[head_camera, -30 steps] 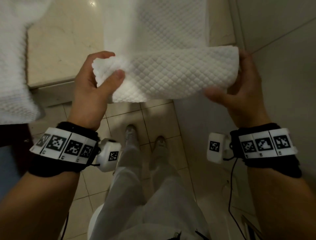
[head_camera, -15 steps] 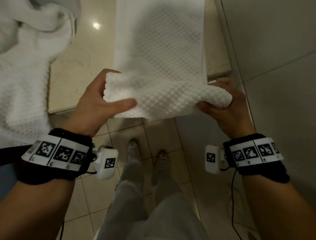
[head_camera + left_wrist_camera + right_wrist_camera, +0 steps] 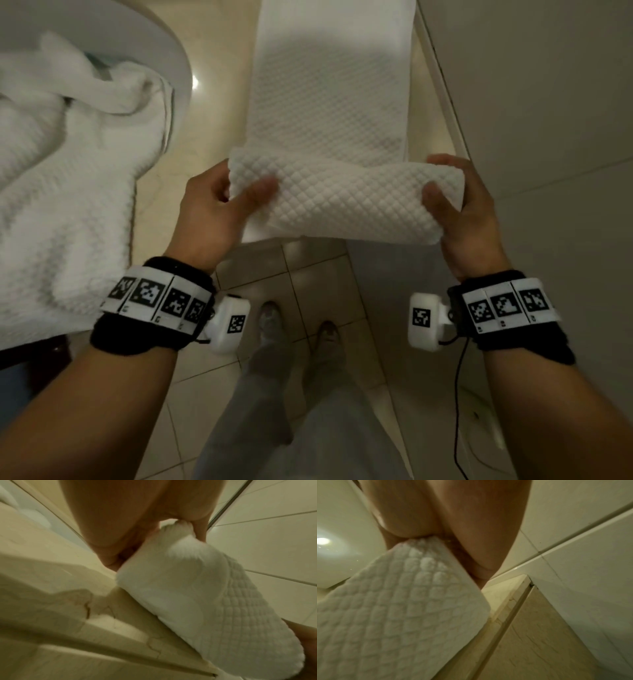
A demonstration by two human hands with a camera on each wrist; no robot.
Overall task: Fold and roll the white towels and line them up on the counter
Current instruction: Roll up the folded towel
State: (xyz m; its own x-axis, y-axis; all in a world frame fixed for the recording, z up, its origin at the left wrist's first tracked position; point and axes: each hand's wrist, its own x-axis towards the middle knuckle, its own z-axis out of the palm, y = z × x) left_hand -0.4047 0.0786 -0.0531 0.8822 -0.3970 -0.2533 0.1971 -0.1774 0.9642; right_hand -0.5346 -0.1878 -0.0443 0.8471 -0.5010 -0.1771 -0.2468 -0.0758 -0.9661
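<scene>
- A white quilted towel [image 3: 329, 113] is laid lengthwise along the beige counter [image 3: 219, 61], running away from the person; its near end is turned up into a thick roll [image 3: 342, 202] at the counter's front edge, partly overhanging the tiled floor [image 3: 308, 294].
- The roll's left end is gripped by the left hand [image 3: 209, 216]; the thumb is pressed on the top face of the roll and the fingers are curled behind and under it; in the left wrist view the towel's end [image 3: 197, 588] is seen pinched between thumb and fingers, just below the palm [image 3: 120, 513].
- The roll's right end is held by the right hand [image 3: 469, 219]; the thumb is laid on the near face and the fingers are wrapped over the far side; in the right wrist view the quilted cloth [image 3: 393, 608] is seen clamped under the thumb [image 3: 412, 513], beside the counter's corner [image 3: 510, 592].
- The roll is thus spanned between both hands, with the flat length of towel stretched beyond the fingertips.
- A second white towel [image 3: 61, 178] is heaped to the left, well apart from the left hand; part of it is draped in the basin [image 3: 164, 41] and part hangs over the counter's front.
- A tiled wall [image 3: 548, 137] stands just right of the right hand.
- Grey trouser legs [image 3: 267, 411] and shoes are seen below, on the floor.
</scene>
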